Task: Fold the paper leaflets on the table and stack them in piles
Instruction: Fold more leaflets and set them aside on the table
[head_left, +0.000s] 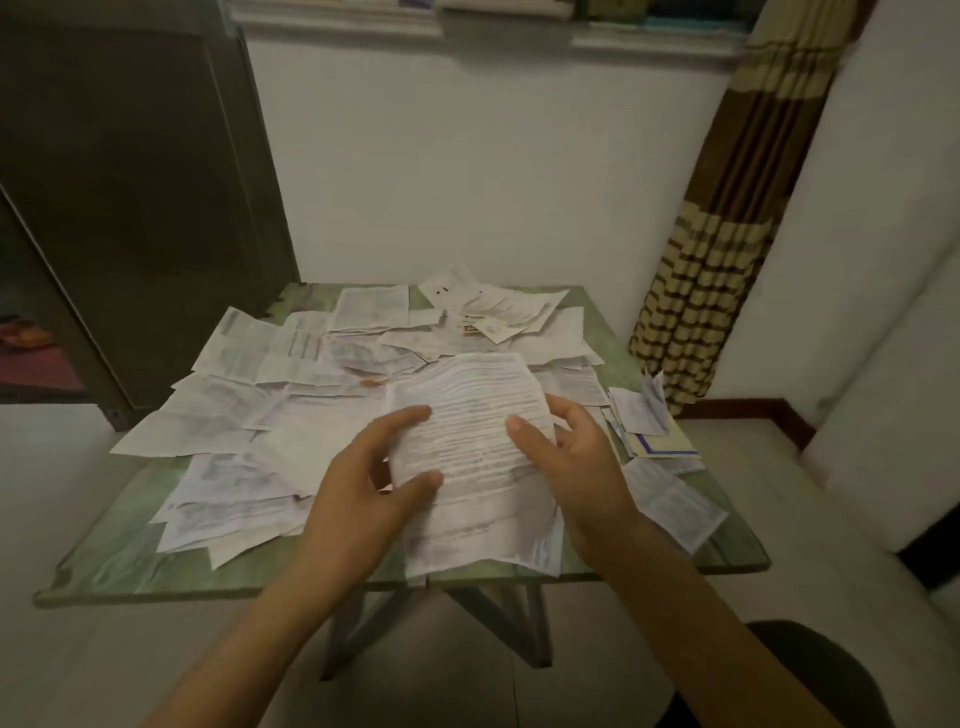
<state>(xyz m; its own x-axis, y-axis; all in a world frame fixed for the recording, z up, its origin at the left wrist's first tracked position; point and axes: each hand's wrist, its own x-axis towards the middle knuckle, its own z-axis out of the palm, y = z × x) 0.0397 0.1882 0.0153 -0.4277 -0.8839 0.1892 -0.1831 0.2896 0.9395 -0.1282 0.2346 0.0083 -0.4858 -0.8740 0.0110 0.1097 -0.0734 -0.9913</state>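
Now, with left hand (363, 483) and right hand (576, 457) each pinching a side edge of the white printed paper leaflet (467, 410) at lower centre of frame, just above the green marbled table (130, 564), bring edges together squarely before pressing the crease flat.

Curled printed leaflet (467, 415) above scattered leaflets (249, 374)

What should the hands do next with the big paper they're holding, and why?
Probably fold the leaflet in half, bringing its sides together. The left hand and right hand each grip one side edge, and it looks open and unfolded, bowed above the table.
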